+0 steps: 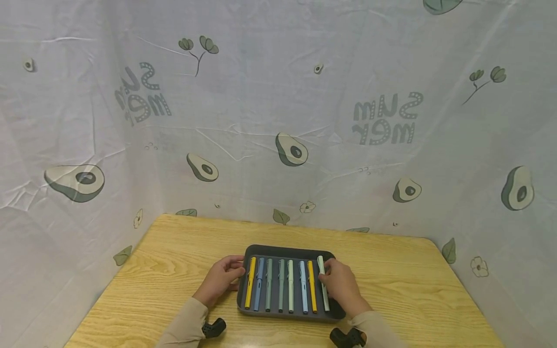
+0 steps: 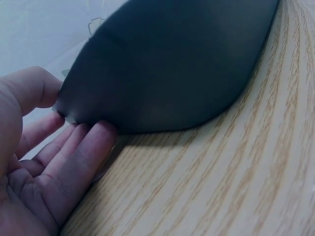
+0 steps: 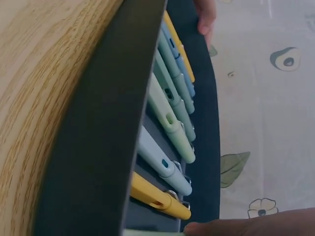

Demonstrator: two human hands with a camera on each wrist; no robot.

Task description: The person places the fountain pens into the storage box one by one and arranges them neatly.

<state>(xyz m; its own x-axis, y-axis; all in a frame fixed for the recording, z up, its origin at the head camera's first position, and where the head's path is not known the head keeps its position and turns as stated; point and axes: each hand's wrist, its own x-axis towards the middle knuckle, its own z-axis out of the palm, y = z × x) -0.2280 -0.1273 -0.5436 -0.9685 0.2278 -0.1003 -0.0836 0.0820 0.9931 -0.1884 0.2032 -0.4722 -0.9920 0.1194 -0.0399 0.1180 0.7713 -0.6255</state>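
Observation:
A dark grey tray (image 1: 291, 315) rests on the wooden table with a row of capped pens lying lengthwise in it. At its left side my left hand (image 1: 223, 279) holds the wall, thumb by the rim and fingertips (image 2: 103, 132) against the outside. My right hand (image 1: 344, 284) reaches over the right wall and pinches the rightmost pen, a pale green pen (image 1: 321, 265), near its upper end. Beside that pen lie a yellow pen (image 1: 312, 287) and a light blue pen (image 1: 303, 287). In the right wrist view, only a sliver of the pale green pen (image 3: 152, 232) shows.
Farther left in the tray are a mint pen (image 1: 290, 285), a grey-green pen (image 1: 281, 285), another grey-green pen (image 1: 269, 285), a blue pen (image 1: 258, 285) and a yellow pen (image 1: 250, 282). A printed curtain (image 1: 248, 193) hangs behind the table (image 1: 404, 280).

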